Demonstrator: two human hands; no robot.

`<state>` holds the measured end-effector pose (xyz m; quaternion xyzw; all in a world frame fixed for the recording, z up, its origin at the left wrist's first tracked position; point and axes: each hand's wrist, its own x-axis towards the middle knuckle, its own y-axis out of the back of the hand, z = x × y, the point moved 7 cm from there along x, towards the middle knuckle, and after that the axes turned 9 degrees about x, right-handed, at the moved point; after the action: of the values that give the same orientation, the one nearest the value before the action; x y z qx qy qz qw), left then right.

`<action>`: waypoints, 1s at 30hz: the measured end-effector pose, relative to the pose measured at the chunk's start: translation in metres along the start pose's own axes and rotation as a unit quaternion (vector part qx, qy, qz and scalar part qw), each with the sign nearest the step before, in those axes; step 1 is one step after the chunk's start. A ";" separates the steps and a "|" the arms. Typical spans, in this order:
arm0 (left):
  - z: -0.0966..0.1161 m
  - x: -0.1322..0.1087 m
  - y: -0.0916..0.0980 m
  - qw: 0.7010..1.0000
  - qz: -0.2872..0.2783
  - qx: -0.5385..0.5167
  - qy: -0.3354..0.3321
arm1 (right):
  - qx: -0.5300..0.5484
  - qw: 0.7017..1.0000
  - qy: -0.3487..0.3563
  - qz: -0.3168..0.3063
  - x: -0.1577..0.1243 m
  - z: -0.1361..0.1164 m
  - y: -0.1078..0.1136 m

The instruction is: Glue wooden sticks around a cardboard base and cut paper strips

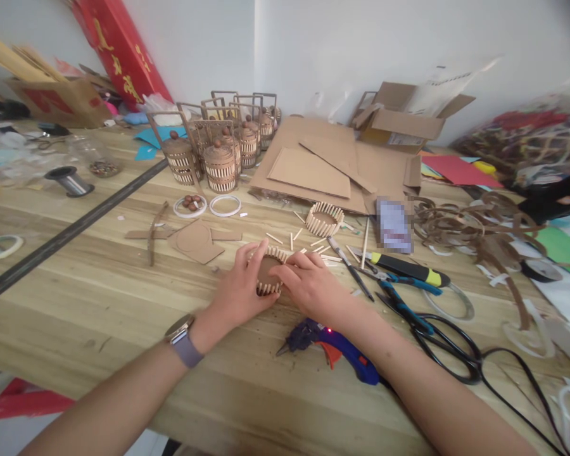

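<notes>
Two bare hands work at a pale wood-grained bench, gripping a small round brown-based ring of upright cream sticks, which sits front and centre at the middle of the clock, twelve o'clock toward the wall. The left hand, its wrist banded with a purple-grey-strapped watch, curls around the nine o'clock side, fingers at the rim and thumb along the near wall. The right hand pinches the three o'clock side, fingers bunched over the wall and thumb toward the inside. A second cream-stick ring stands between one and two o'clock, loose pale sticks scattered near it. A blue glue gun with an orange trigger, its red light glowing, lies between four and five o'clock, partly beneath the right forearm. At three o'clock rest a slim grey pen and a yellow-and-black-handled tool; large black-handled scissors lie near four. Cut brown cardboard pieces lie at ten o'clock, and lidded brown-and-cream baskets with tall handles cluster at eleven. Flat brown cardboard sheets are stacked at one o'clock, and a tangle of brown strips spreads between two and three.
</notes>
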<state>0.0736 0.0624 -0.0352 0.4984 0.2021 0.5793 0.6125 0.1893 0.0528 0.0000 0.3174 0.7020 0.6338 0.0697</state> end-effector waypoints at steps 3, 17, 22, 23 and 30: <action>0.001 0.000 0.000 1.000 0.002 0.001 -0.007 | 0.001 1.000 0.004 0.009 -0.001 0.002 -0.001; 0.003 0.000 0.001 1.000 0.010 -0.008 -0.013 | 0.043 0.998 0.006 0.035 -0.005 0.008 -0.001; 0.002 0.000 -0.001 1.000 0.005 -0.006 -0.007 | 0.046 0.998 0.005 0.038 -0.006 0.009 -0.003; 0.001 0.000 -0.001 1.000 0.006 -0.005 -0.005 | 0.042 0.998 0.006 0.039 -0.006 0.009 -0.003; 0.000 0.000 0.002 1.000 0.015 -0.012 -0.014 | 0.039 0.999 -0.004 0.027 -0.007 -0.004 0.021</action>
<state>0.0726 0.0626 -0.0337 0.5022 0.1786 0.5837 0.6126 0.2004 0.0459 0.0181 0.3410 0.7170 0.6064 0.0433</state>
